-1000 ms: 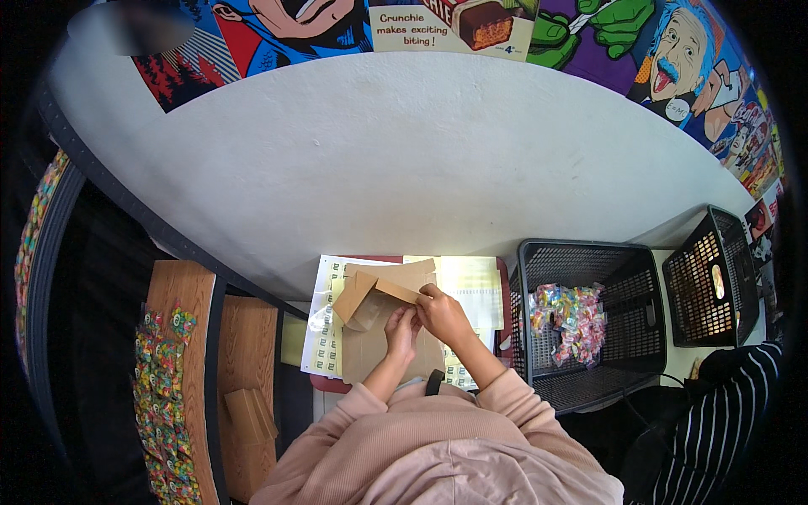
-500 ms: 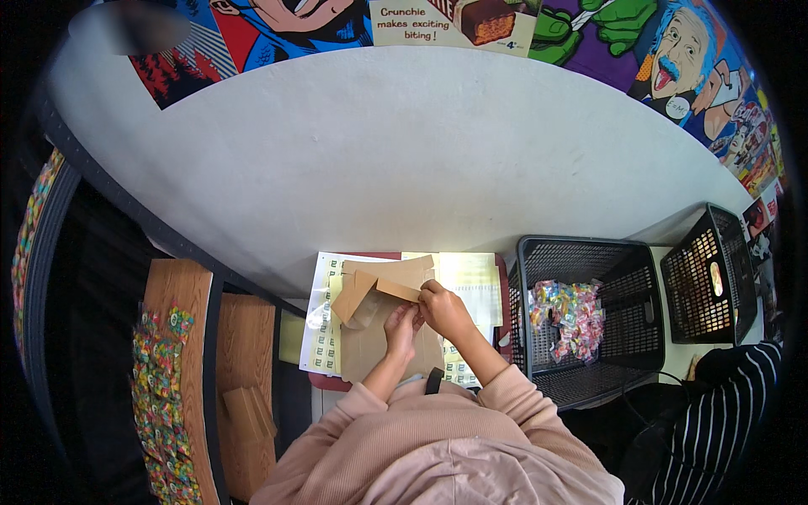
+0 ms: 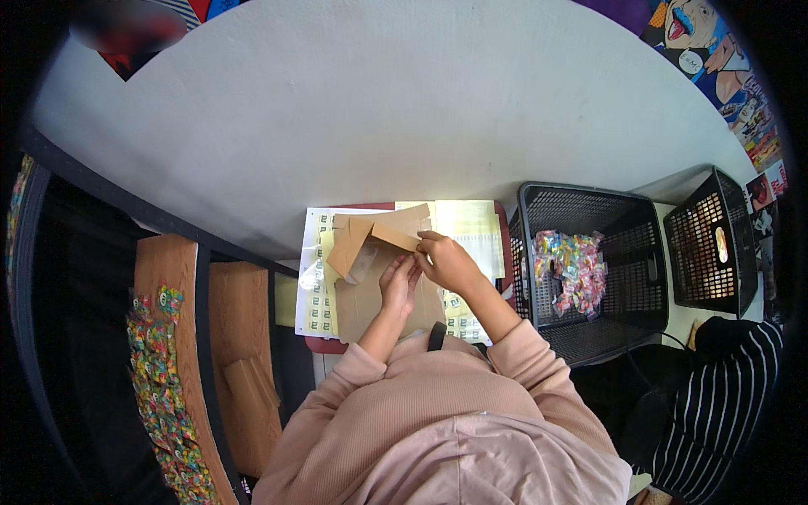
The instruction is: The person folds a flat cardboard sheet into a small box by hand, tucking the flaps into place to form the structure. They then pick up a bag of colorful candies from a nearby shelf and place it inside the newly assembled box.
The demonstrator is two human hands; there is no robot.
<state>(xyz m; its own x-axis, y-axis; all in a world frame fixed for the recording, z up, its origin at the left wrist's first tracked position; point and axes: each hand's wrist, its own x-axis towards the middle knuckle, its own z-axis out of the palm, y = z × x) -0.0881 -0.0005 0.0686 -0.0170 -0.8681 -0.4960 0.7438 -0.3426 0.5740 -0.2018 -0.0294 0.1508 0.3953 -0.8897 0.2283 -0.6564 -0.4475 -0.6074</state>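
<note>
Both hands work on a flat brown cardboard box blank (image 3: pixel 370 252) lying on a small table. My right hand (image 3: pixel 446 261) grips the edge of a raised flap near its top right. My left hand (image 3: pixel 397 282) pinches the cardboard just below that, fingers closed on the fold. A clear window panel shows in the cardboard near its left flap. Under the blank lie white and yellow sticker sheets (image 3: pixel 316 278) with rows of small printed labels.
A black mesh basket (image 3: pixel 539 210) with colourful wrapped sweets (image 3: pixel 572 265) stands to my right, and a second black basket (image 3: pixel 707 244) beyond it. A wooden shelf (image 3: pixel 164 337) with sweets and folded cardboard is on my left. Another person's striped sleeve (image 3: pixel 732 396) is lower right.
The view has tilted down, so the wall posters have mostly left the frame. Both hands stay on the cardboard, with the flap folded slightly further.
</note>
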